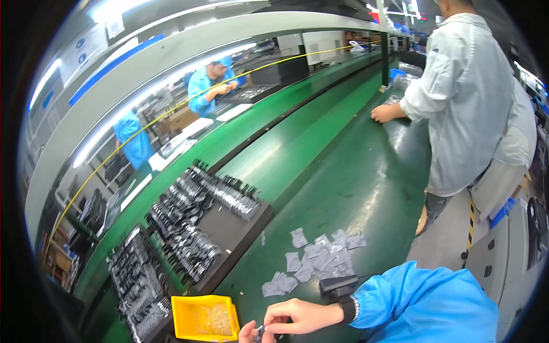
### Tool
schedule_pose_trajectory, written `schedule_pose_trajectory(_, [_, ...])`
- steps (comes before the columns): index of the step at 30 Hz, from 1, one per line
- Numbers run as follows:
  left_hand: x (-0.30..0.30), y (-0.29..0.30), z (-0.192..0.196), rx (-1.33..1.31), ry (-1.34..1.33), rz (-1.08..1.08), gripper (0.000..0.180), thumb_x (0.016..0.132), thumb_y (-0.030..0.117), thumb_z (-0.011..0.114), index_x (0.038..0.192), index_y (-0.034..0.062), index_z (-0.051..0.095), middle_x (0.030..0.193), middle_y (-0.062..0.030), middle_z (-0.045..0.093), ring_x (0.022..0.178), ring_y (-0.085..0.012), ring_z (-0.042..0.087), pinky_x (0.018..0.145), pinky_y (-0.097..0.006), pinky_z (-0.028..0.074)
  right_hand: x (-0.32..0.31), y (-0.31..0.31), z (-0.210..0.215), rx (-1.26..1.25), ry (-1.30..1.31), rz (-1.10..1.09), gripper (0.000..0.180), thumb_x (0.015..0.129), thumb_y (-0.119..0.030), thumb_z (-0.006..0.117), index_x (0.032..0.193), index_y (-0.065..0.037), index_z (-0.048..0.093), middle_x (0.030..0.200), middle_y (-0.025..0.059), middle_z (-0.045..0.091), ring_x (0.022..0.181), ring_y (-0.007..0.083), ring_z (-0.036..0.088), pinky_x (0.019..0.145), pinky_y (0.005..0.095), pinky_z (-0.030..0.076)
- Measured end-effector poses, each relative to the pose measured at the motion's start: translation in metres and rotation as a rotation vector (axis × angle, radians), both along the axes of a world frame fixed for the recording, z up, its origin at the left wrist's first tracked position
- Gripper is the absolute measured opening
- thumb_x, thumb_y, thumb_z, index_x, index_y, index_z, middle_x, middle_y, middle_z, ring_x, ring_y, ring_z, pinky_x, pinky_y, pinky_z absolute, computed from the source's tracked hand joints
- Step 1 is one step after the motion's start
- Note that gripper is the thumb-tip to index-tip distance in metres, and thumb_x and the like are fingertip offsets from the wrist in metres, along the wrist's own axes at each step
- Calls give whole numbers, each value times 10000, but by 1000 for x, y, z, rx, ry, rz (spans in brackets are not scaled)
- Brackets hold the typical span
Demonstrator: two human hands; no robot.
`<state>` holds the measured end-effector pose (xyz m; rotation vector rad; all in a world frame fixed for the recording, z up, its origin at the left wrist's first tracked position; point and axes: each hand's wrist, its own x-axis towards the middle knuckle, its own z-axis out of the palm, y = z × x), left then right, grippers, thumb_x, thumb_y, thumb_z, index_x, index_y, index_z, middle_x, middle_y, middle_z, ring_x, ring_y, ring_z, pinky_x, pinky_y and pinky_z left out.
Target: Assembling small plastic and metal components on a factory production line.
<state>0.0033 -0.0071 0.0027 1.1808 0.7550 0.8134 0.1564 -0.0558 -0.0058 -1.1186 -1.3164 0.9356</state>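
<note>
My right hand [303, 315], in a blue sleeve with a dark band at the wrist, comes in from the lower right with its fingers curled together. Only the fingers of my left hand [247, 332] show at the lower edge, closed towards the right ones. Between the fingertips of both hands is a small dark part [260, 330], too little of it visible to name. Just left of the hands stands a yellow bin [178, 320] with many small pale pieces inside. Beyond my right hand lies a loose pile of small flat grey pieces [320, 257].
Black trays [243, 243] with rows of small black and metallic parts lie at the left. A small black box [337, 284] sits by my right wrist. A person in a pale coat [469, 97] works at the green bench [366, 183]; another in blue [200, 91] sits across.
</note>
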Motion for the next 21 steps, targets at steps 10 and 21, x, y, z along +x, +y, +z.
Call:
schedule_pose_trajectory(10, [6,2,-12,-181,-289,-173,424,856,211,619,1193,11,457,931,-38,549,747,-106,495,636,-218,398,-2,-1,1,2,117,-99,157,904,-168,540,902,-11,557,755,10,567,665,51,513,584,211,419])
schedule_pose_trajectory(21, [14,-13,-7,-99,-239,-80,346,912,345,510,1116,69,469,976,-36,533,787,-100,496,645,-223,392,-8,-11,14,18,201,-98,135,861,-151,579,835,-18,576,681,32,595,622,92,582,541,221,444])
